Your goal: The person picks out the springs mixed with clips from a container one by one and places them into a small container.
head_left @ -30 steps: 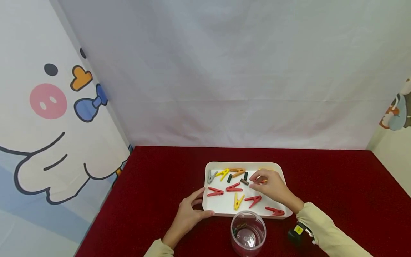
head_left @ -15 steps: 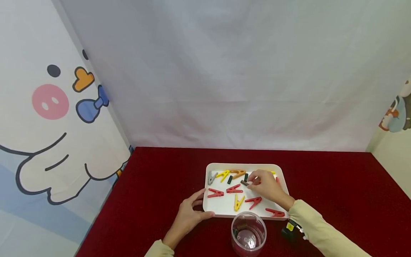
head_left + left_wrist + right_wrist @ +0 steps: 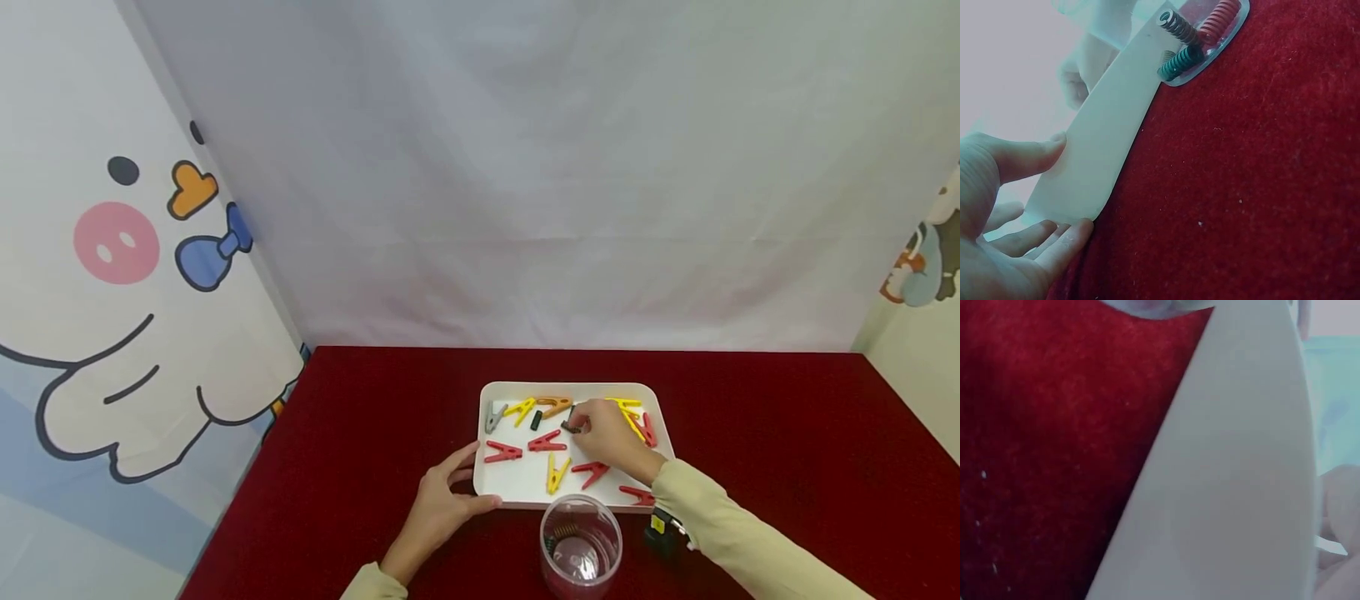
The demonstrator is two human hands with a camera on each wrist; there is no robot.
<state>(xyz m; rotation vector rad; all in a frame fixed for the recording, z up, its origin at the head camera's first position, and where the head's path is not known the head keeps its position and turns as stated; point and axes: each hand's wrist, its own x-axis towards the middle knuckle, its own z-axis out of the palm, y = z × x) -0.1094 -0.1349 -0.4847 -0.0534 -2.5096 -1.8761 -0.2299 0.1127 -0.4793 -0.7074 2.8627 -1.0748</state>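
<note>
A white tray (image 3: 517, 492) lies on the red cloth. My left hand (image 3: 438, 504) holds its near left corner, thumb on the front wall and fingers on the left wall; the left wrist view shows this closely. Over the tray's middle my right hand (image 3: 611, 433) pinches a small dark coil spring (image 3: 567, 427), its fingertips partly hiding it. Left of that lies a dark green spring (image 3: 536, 420). Another dark spring is mostly covered by the hand. In front stands a clear round container (image 3: 581, 546), with green, brown and red springs (image 3: 1219, 22) visible through it.
Plastic spring clamps share the tray: a grey clamp (image 3: 495, 417), a yellow clamp (image 3: 558, 473), a red clamp (image 3: 502, 451), an orange clamp (image 3: 555, 405) and several others. White fabric (image 3: 555, 250) hangs behind the table. The right forearm passes beside the container.
My right hand has moved left and slightly toward me, onto the dark spring, uncovering yellow and red clamps at the tray's right. The left hand stays at the corner.
</note>
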